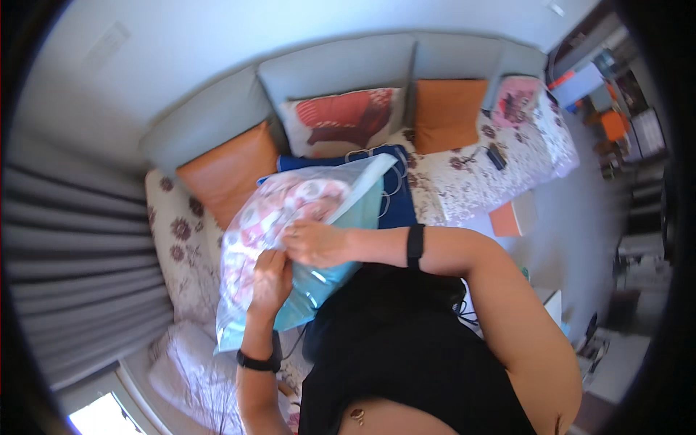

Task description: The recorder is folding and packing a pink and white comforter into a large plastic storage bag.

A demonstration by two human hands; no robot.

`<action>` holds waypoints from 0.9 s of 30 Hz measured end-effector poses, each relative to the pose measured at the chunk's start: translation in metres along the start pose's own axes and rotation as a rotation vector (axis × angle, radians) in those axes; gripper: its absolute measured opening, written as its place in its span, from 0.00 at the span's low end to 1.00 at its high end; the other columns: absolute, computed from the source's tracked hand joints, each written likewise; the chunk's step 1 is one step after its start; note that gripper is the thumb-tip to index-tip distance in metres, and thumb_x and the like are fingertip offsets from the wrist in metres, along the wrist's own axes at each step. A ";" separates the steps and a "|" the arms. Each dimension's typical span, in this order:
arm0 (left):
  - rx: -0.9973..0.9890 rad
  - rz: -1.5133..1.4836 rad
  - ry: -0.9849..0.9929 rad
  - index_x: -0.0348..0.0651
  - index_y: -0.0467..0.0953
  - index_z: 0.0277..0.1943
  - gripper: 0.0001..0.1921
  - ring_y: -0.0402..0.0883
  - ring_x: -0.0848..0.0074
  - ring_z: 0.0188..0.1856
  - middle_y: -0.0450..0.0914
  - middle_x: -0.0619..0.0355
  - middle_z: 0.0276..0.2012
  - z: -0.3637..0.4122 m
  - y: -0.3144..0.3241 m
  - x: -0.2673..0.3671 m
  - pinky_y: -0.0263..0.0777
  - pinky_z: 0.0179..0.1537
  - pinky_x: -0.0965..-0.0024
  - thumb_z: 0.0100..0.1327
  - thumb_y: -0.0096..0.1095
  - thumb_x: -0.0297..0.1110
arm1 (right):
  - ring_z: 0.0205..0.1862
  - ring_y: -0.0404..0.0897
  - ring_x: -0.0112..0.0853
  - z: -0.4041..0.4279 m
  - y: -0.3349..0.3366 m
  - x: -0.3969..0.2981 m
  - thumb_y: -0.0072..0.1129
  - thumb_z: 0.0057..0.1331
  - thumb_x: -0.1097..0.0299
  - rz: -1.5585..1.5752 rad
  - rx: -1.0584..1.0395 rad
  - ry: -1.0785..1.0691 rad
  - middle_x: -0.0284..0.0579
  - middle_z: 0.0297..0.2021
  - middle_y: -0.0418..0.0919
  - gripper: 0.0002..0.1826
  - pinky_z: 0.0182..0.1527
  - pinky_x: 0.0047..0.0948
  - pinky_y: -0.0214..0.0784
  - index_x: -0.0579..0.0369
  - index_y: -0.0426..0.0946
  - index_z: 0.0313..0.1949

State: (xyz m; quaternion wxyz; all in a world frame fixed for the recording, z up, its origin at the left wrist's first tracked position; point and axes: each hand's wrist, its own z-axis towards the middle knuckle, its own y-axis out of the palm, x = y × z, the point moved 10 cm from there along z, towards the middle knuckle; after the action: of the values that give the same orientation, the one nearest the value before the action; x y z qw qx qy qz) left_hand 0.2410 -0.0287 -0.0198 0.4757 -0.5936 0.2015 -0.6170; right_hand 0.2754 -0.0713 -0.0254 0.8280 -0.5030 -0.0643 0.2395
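Observation:
A large clear plastic bag (356,209) with a light-blue side lies tilted in front of me. Folded pink and white patterned fabric (304,198) shows through its film. My left hand (269,280) is closed on the bag near its middle. Right beside it, almost touching, my right hand (315,243) pinches the plastic too; its fingertips are partly hidden. Under the bag's far side lies a dark blue cloth item (399,204) with pale cords.
Behind stands a grey sofa (337,60) with a floral cover, orange cushions (451,114) and a printed cushion (345,119). A black adapter (496,156) lies on the seat at right. Grey curtains (81,272) hang at left. An orange and white box (511,217) stands by the sofa's front edge.

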 end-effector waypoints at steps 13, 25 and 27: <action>0.103 -0.074 -0.016 0.35 0.72 0.30 0.04 0.74 0.53 0.34 0.74 0.46 0.28 -0.014 -0.002 -0.010 0.68 0.38 0.55 0.52 0.59 0.18 | 0.43 0.73 0.36 0.001 0.006 0.002 0.51 0.55 0.69 0.066 -0.077 0.049 0.43 0.38 0.74 0.11 0.44 0.33 0.64 0.61 0.77 0.34; 0.092 0.002 -0.023 0.35 0.69 0.28 0.06 0.73 0.52 0.34 0.73 0.46 0.26 -0.011 0.001 -0.009 0.67 0.36 0.54 0.51 0.59 0.17 | 0.44 0.73 0.37 0.004 0.005 0.001 0.52 0.56 0.68 0.083 -0.062 0.036 0.44 0.35 0.75 0.08 0.48 0.34 0.65 0.59 0.76 0.32; 0.088 0.013 -0.014 0.35 0.69 0.29 0.05 0.74 0.53 0.34 0.73 0.46 0.26 -0.012 0.001 -0.009 0.67 0.37 0.55 0.52 0.59 0.18 | 0.44 0.73 0.37 0.004 0.009 0.001 0.52 0.56 0.68 0.103 -0.091 0.036 0.44 0.35 0.75 0.08 0.48 0.33 0.65 0.58 0.76 0.32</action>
State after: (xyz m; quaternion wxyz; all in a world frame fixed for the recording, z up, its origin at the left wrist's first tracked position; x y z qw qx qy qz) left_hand 0.2291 -0.0259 -0.0283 0.5065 -0.5751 0.1747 -0.6182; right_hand 0.2719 -0.0648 -0.0312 0.7918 -0.5472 -0.0342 0.2692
